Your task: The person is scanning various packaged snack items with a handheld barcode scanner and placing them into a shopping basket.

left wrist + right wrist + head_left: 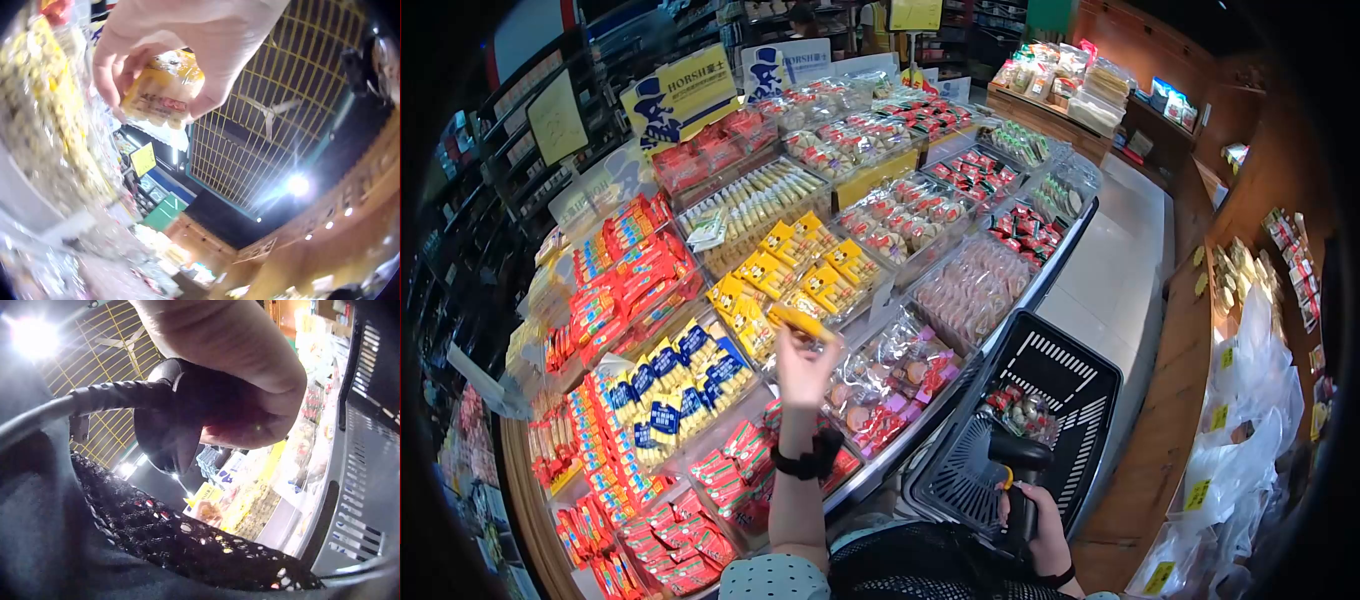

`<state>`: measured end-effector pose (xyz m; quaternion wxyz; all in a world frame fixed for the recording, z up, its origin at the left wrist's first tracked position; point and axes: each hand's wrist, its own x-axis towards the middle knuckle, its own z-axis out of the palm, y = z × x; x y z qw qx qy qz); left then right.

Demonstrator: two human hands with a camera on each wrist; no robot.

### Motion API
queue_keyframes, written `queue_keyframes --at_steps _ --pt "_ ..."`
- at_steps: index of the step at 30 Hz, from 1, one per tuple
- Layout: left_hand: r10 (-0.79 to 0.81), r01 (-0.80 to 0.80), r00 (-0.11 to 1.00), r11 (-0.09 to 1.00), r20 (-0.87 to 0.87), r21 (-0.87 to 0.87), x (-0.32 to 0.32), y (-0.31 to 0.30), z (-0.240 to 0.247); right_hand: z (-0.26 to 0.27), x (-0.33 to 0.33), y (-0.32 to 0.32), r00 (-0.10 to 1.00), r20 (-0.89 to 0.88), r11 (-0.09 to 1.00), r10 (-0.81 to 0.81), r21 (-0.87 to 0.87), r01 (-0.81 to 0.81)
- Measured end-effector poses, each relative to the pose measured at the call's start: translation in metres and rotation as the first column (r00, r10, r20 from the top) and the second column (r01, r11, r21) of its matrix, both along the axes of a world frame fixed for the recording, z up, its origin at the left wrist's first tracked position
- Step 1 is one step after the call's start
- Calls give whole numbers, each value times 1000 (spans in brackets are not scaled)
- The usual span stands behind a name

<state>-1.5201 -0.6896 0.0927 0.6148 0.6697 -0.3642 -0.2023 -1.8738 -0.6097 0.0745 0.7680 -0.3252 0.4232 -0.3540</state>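
**Desk:** Where does the yellow packet (800,322) lie from the basket (1060,362)?

**Photographer:** Up and to the left of the basket, out over the bench (1055,260), and well apart from the basket's rim. Its long axis runs roughly level in the head view, with the end nearer the basket dipping a little.

**Desk:** Who has it?

**Photographer:** The left hand (803,368). The thumb and curled fingers pinch the packet along its edges. The left wrist view shows the printed face held between them. The forearm stands nearly upright left of the basket, with a dark wristband (805,460) round it and the palm turned away from the person.

**Desk:** And the other hand?

**Photographer:** The right hand (1040,525) is at the basket's near end, low and close to the body. It is wrapped tight round the black handle (1022,455), and the right wrist view shows the fingers closed right round the grip. It is far from the packet, so only the left hand is near it.

**Desk:** What else is in the picture?

**Photographer:** A few wrapped sweets (1022,408) lie on the basket floor. Left of the basket, under the raised hand, are trays of matching yellow packs (800,265).
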Motion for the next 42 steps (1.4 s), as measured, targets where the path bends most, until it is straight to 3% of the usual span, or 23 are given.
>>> queue_keyframes --at_steps 1,2,3,4,6,7,9,10,13,15,19,21,24,25,29,31,32,33,35,38,39,40,42 --pt "73 -74 965 997 254 -9 11 -9 9 0 -3 -1 1000 4 1000 -9 2 9" --pt "241 -248 843 967 480 -49 13 -19 17 0 -4 1 998 7 998 -63 16 63" --pt "379 -397 642 908 666 -134 14 -28 24 1 -5 2 993 8 993 -117 32 117" --pt "367 -386 642 913 673 -131 20 -39 26 0 -5 1 990 11 989 -143 42 142" --pt "156 -545 548 812 822 210 32 -58 20 -5 -10 0 987 40 987 -157 28 156" --pt "141 -535 549 817 824 216 36 -66 14 -1 -8 -1 983 42 983 -181 39 179" --pt "-51 -630 540 637 840 444 41 -83 3 2 -5 -2 976 28 976 -214 33 213" --pt "-24 -687 437 637 899 351 41 -84 -3 3 -4 -2 973 16 973 -232 21 232" --pt "-17 -725 353 628 935 285 32 -81 4 1 -3 -5 961 -62 963 -269 10 270" --pt "166 -624 311 778 936 69 27 -77 3 5 4 -10 947 -80 950 -310 12 312" --pt "271 -298 511 946 816 -128 -27 -63 14 11 15 -34 906 -128 908 -404 60 414" --pt "41 -99 854 991 519 85 -67 -58 4 13 15 -46 877 -105 878 -468 51 475" --pt "-307 306 826 948 473 81 -122 -39 -30 20 3 -43 767 -90 761 -635 93 642" --pt "-439 424 799 896 411 134 -141 -32 -33 26 -7 -39 745 -99 748 -660 7 663" --pt "-878 802 373 468 299 372 -192 1 -46 40 -78 -4 583 -149 602 -799 -176 779" --pt "-948 768 126 280 292 576 -218 27 -59 39 -121 20 449 -213 488 -868 -203 849" --pt "-977 689 49 182 207 701 -233 40 -59 38 -142 33 405 -188 438 -895 -195 877" --pt "-976 693 29 176 217 699 -245 53 -62 33 -164 46 387 -178 419 -904 -200 886" --pt "-845 350 170 532 506 771 -265 77 -70 16 -208 73 265 -107 272 -958 -56 961" --pt "-454 -6 514 847 728 532 -284 107 -84 -4 -265 118 321 -105 318 -941 46 947" --pt "-260 -116 603 906 754 406 -289 118 -100 -8 -280 130 344 -133 340 -929 56 939" --pt "-262 -125 594 904 761 409 -297 122 -123 -12 -297 141 349 -133 343 -928 71 937" --pt "65 -247 869 916 491 316 -307 126 -160 -19 -320 159 408 -242 416 -880 22 909"
